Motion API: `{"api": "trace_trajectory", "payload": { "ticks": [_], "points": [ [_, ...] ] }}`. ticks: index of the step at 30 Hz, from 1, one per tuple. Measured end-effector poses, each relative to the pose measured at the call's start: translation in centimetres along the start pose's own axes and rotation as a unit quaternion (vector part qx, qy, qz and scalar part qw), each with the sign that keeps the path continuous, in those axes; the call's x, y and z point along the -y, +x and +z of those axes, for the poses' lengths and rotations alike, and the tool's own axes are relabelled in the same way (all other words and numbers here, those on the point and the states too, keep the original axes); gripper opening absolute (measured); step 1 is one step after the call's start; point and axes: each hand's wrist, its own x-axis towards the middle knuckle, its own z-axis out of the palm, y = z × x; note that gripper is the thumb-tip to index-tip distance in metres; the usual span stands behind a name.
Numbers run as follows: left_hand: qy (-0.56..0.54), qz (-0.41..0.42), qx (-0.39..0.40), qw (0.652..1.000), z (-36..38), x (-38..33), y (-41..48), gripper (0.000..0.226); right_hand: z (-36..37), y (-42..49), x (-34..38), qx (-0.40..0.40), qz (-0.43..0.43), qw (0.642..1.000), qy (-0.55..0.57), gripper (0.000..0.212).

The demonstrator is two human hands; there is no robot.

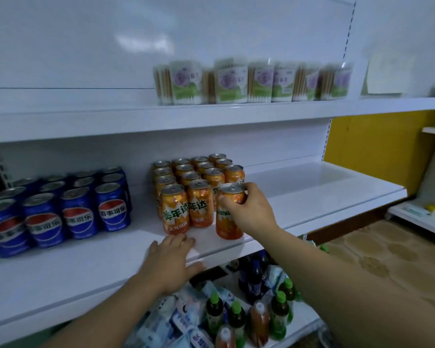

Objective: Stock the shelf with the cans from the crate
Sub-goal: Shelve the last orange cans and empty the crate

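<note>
Two bare hands reach to a white store shelf. The right hand (249, 209) curls round the upper part of an orange can (229, 222), fingers and thumb wrapped just below its silver rim. The can stands upright at the front of the middle shelf (312, 197), just to the right of a neat block of matching orange cans (199, 177), with a narrow gap between it and the front row. The left hand (172, 262) lies flat and holds nothing, fingers straight on the shelf's front edge just in front of that block.

Further left on the same shelf stands a block of blue cola cans (60, 209). The right end of the shelf is bare. On the shelf above sit blurred clear packs with purple flower labels (236, 81). Below are green-capped bottles (236, 317) and soft packets. The crate is not in view.

The can is probably full, so fairly heavy for its size, with stiff, smooth metal walls that could slip or dent under a hard squeeze. A wrap round the upper body, as now, looks the safest hold. Sliding it left to close the gap risks bumping its neighbours, so a gentle nudge seems wise.
</note>
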Motion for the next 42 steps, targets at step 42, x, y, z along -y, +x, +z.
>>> {"api": "trace_trajectory", "payload": {
  "ticks": [42],
  "points": [
    [0.104,-0.017,-0.058,0.993,2.2,-0.4,0.8,0.093,5.7,6.2,-7.4,0.020,-0.067,0.998,0.000,0.091]
  ]
}}
